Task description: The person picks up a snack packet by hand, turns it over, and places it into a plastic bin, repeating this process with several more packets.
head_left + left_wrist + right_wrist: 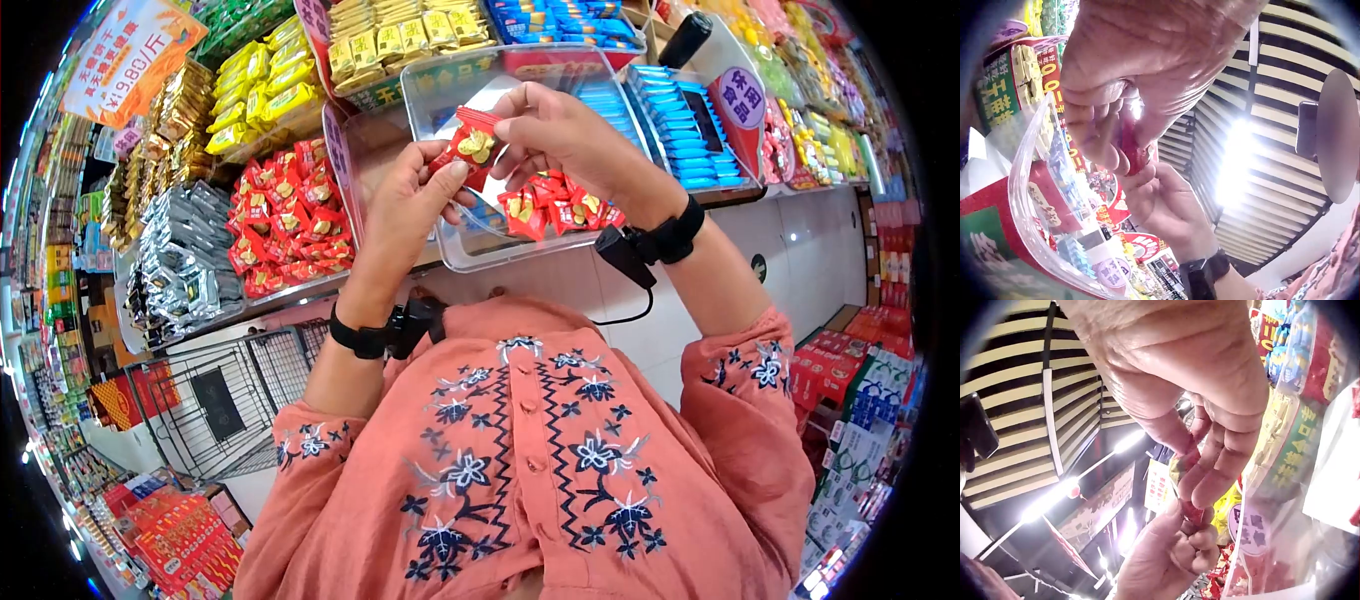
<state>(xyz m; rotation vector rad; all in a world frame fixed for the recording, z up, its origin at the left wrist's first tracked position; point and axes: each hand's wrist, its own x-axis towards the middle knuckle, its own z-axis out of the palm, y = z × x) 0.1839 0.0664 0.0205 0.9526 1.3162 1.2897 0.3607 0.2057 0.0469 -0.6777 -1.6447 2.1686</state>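
Note:
A small red packet with a yellow picture is pinched between both hands above a clear plastic bin. The left hand grips its lower left end with thumb and fingers; the right hand pinches its upper right end. In the left wrist view the left hand partly hides the red packet, and the right hand meets it from below. The right wrist view shows the right hand with curled fingers on the packet, the left hand beneath.
More red packets lie in the clear bin. Left of it are bins of red packets and silver packets; blue packets are to the right. A wire shopping cart stands at the lower left.

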